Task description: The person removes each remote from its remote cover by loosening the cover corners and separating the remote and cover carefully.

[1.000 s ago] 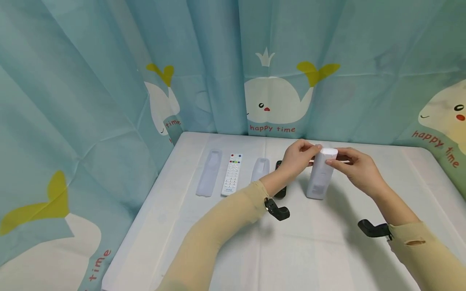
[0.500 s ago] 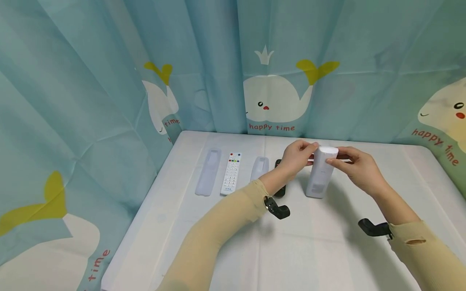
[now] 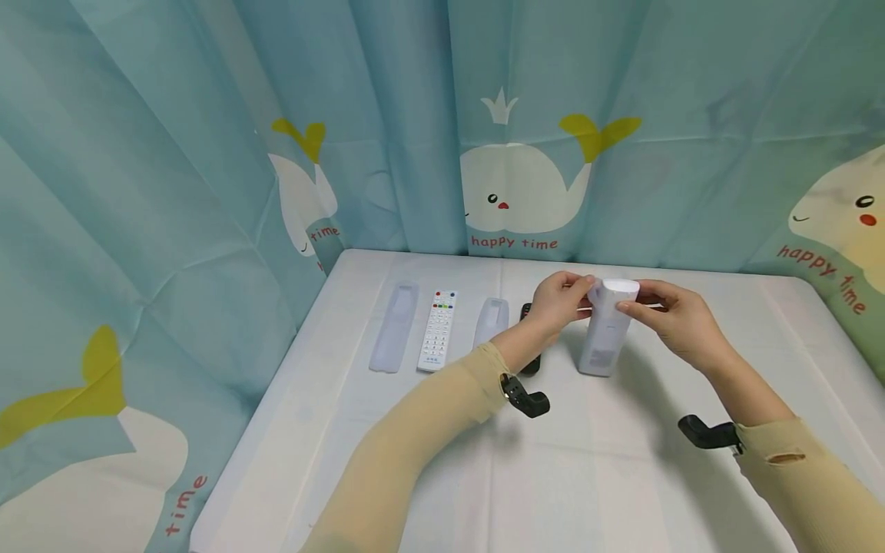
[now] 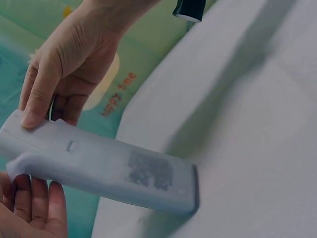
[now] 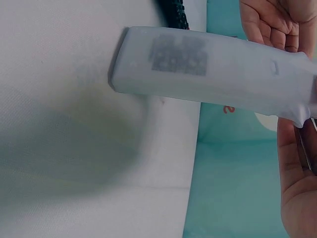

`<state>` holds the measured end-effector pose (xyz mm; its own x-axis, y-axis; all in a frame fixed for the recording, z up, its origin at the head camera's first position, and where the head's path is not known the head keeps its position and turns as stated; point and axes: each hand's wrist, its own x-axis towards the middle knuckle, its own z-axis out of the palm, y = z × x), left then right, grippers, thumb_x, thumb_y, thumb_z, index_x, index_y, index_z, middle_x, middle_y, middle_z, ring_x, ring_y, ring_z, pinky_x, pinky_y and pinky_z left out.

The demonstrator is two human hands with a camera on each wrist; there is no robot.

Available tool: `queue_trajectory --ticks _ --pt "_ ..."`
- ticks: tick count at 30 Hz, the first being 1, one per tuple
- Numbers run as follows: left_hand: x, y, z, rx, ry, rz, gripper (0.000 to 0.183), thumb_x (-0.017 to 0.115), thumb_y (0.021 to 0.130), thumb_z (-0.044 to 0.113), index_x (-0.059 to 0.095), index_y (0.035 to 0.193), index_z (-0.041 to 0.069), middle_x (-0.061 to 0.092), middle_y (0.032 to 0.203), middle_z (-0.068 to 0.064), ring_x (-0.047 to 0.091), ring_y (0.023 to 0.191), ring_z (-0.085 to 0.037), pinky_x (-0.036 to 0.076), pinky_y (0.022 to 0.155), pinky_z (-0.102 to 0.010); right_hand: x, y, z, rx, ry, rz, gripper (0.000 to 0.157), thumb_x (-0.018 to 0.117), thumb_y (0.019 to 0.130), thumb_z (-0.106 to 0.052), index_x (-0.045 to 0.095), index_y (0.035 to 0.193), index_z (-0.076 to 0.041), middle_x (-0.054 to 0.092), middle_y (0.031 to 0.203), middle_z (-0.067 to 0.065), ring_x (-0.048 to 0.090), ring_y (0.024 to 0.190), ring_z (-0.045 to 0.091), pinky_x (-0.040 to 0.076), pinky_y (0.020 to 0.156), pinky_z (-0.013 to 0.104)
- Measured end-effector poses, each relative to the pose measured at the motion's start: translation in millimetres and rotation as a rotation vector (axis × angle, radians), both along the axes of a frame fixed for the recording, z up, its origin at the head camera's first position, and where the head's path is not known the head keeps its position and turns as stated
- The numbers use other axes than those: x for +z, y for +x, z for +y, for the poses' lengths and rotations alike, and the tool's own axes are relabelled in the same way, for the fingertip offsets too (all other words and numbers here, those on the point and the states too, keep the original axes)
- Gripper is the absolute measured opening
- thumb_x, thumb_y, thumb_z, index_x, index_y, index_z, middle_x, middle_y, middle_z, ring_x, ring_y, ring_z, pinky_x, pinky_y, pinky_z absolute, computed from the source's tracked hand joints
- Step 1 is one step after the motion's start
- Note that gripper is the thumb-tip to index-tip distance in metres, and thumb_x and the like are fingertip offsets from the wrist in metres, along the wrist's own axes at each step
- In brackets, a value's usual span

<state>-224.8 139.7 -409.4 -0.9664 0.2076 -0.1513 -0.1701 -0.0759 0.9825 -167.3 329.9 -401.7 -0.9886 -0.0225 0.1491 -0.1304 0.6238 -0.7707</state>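
A white remote control (image 3: pixel 618 286) stands tilted on end, back facing me, inside a translucent sleeve-like cover (image 3: pixel 603 342). Its lower end meets the table or nearly so. At the top left, my left hand (image 3: pixel 557 303) pinches the cover's edge, which bulges out from the remote. My right hand (image 3: pixel 681 326) grips the top right side, thumb on the back and fingers behind. In the left wrist view, a dark label patch (image 4: pixel 148 171) shows through the cover (image 4: pixel 99 158), and its rim is pulled outward near my left fingers. The remote's button side is hidden.
Left of the hands lie a long translucent cover (image 3: pixel 394 326), a white remote with buttons (image 3: pixel 438 330), a shorter cover (image 3: pixel 492 319) and a black remote (image 3: pixel 531 365) partly behind my left arm. A patterned curtain (image 3: pixel 415 153) hangs behind the white table (image 3: pixel 553 476).
My left hand has moved slightly left, drawing the cover's top left edge away from the remote. My right hand keeps nearly the same grip.
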Motion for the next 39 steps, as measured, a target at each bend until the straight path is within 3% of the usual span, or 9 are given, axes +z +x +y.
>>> queue_trajectory --ticks 8,16,19,23,26,31,34,39 --pt "-5.6 -1.3 1 0.005 0.005 -0.035 0.018 0.065 0.103 0.022 0.066 0.103 0.003 0.066 0.087 -0.007 0.068 0.08 -0.018 0.061 0.077 -0.036 -0.6 -2.0 1 0.008 0.008 0.011 0.05 0.073 0.097 -0.035 0.064 0.134 -0.003 0.065 0.12 0.006 0.055 0.102 -0.001 0.046 0.081 0.011" --pt "-14.4 -2.0 -1 -0.039 -0.144 -0.07 0.018 0.063 0.104 0.018 0.065 0.102 0.001 0.067 0.083 -0.007 0.065 0.072 -0.016 0.06 0.07 -0.03 0.3 -3.8 3 0.007 0.021 -0.02 0.052 0.071 0.098 -0.038 0.062 0.136 -0.005 0.063 0.122 0.006 0.055 0.101 0.0 0.048 0.077 0.015" --pt "-19.2 -3.8 -3 -0.091 -0.245 -0.042 0.018 0.062 0.105 0.016 0.064 0.102 -0.001 0.068 0.083 -0.007 0.061 0.066 -0.013 0.058 0.065 -0.027 2.1 -3.9 2 0.002 0.024 -0.027 0.052 0.071 0.098 -0.04 0.063 0.135 -0.005 0.063 0.124 0.009 0.058 0.104 0.008 0.048 0.077 0.015" --pt "-25.5 -2.8 -7 -0.209 -0.403 -0.015 0.015 0.059 0.105 0.012 0.063 0.101 -0.002 0.066 0.08 -0.006 0.056 0.059 -0.011 0.053 0.058 -0.023 3.8 -3.7 1 -0.01 0.041 -0.049 0.054 0.07 0.097 -0.043 0.062 0.135 -0.005 0.062 0.126 0.012 0.061 0.109 0.023 0.049 0.076 0.017" --pt "-28.2 -0.9 -9 -0.264 -0.453 0.009 0.015 0.057 0.106 0.011 0.063 0.101 -0.001 0.065 0.08 -0.005 0.055 0.058 -0.011 0.053 0.057 -0.024 4.3 -4.2 1 0.0 0.05 -0.054 0.054 0.069 0.098 -0.043 0.061 0.135 -0.004 0.063 0.125 0.013 0.062 0.107 0.023 0.049 0.074 0.017" --pt "-28.7 -0.1 -13 -0.265 -0.474 0.046 0.021 0.057 0.107 0.021 0.065 0.099 0.003 0.066 0.083 -0.001 0.058 0.063 -0.011 0.057 0.065 -0.03 5.2 -6.9 2 0.03 0.032 -0.037 0.049 0.07 0.099 -0.037 0.061 0.132 -0.003 0.063 0.119 0.013 0.058 0.097 0.01 0.048 0.073 0.016" --pt "-28.6 -1.3 -17 -0.287 -0.487 0.072 0.024 0.057 0.107 0.025 0.068 0.103 0.004 0.068 0.085 0.0 0.061 0.066 -0.011 0.056 0.065 -0.03 5.5 -10.1 2 0.05 0.032 -0.005 0.052 0.069 0.1 -0.033 0.056 0.141 -0.004 0.061 0.116 0.013 0.057 0.096 0.009 0.048 0.073 0.016" --pt "-26.8 -4.7 -26 -0.305 -0.564 0.203 0.026 0.056 0.107 0.028 0.069 0.119 0.009 0.07 0.093 0.005 0.065 0.077 -0.008 0.052 0.068 -0.024 5.8 -14.2 4 0.044 0.053 0.008 0.055 0.067 0.101 -0.036 0.053 0.149 -0.014 0.06 0.115 0.012 0.055 0.099 0.012 0.047 0.073 0.018"
